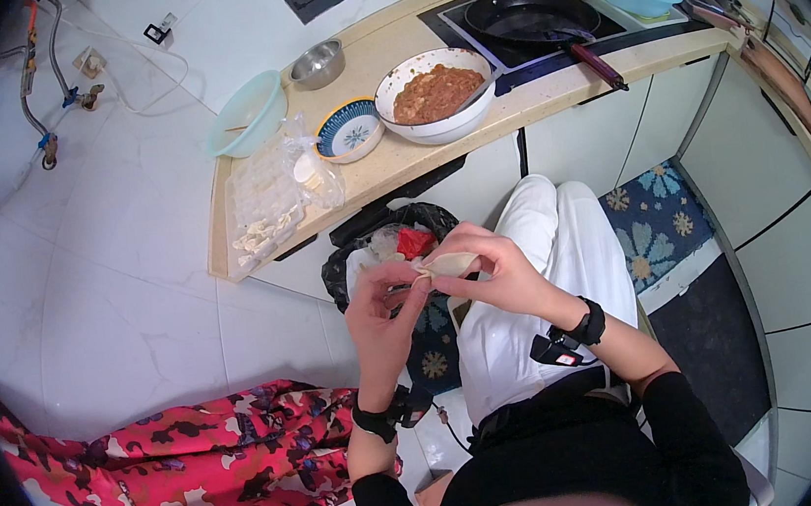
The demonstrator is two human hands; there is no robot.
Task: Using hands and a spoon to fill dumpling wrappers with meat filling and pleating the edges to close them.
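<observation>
Between my two hands I hold a pale dumpling (455,264), folded over along one edge. My left hand (383,307) pinches its near left end with thumb and fingers. On the other side my right hand (502,272) grips the dumpling's edge from the right. My fingers partly cover it, so any filling cannot be seen. Beyond my hands, on the counter, stands a white enamel bowl (430,130) of minced filling (437,92) with a utensil in it. A plastic bag of round dumpling wrappers (309,168) lies to its left.
A bin lined with a black bag (336,264) stands just beyond my hands. The counter holds a patterned bowl (352,129), a plastic tray (261,186) with dough pieces, a steel bowl (318,66), aqua basins (254,117) and a frying pan (533,17). Red camouflage fabric (197,460) is at left.
</observation>
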